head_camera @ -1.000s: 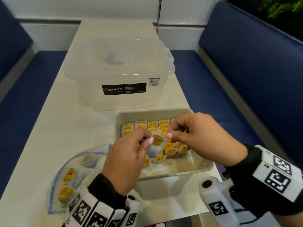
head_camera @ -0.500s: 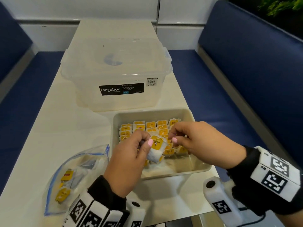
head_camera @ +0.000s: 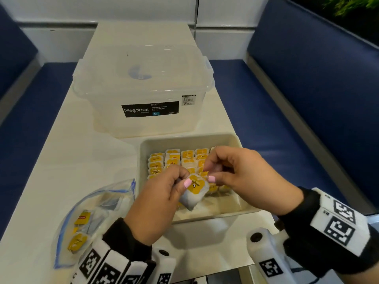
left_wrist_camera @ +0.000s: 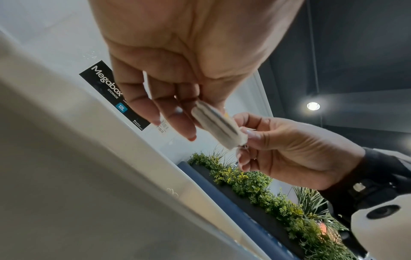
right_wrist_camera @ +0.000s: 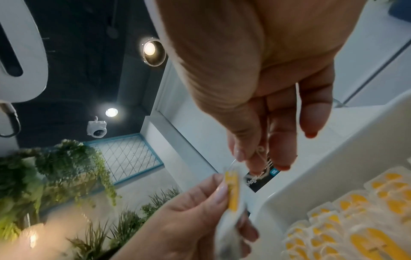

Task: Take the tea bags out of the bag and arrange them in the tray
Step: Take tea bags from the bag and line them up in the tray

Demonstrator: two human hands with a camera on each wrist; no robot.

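Note:
My left hand [head_camera: 182, 181] pinches a white tea bag with a yellow tag [head_camera: 194, 191] above the front of the beige tray [head_camera: 205, 218]. My right hand [head_camera: 209, 173] meets it from the right, thumb and fingers pinching the bag's string [right_wrist_camera: 260, 153]. The left wrist view shows the tea bag [left_wrist_camera: 219, 126] edge-on between both hands. Rows of yellow-tagged tea bags [head_camera: 174, 158] fill the back of the tray, also seen as tea bags [right_wrist_camera: 355, 202] in the right wrist view. A clear zip bag [head_camera: 98, 201] at the left holds a few more tea bags [head_camera: 82, 218].
A lidded clear Megabox storage box [head_camera: 143, 89] stands just behind the tray on the cream table [head_camera: 71, 160]. Blue bench seats [head_camera: 266, 119] flank the table on both sides. The table's front edge lies close below my wrists.
Both hands stay over the tray on the same tea bag. The bag has sunk slightly and its yellow tag shows more. The right fingers have shifted a little along its top.

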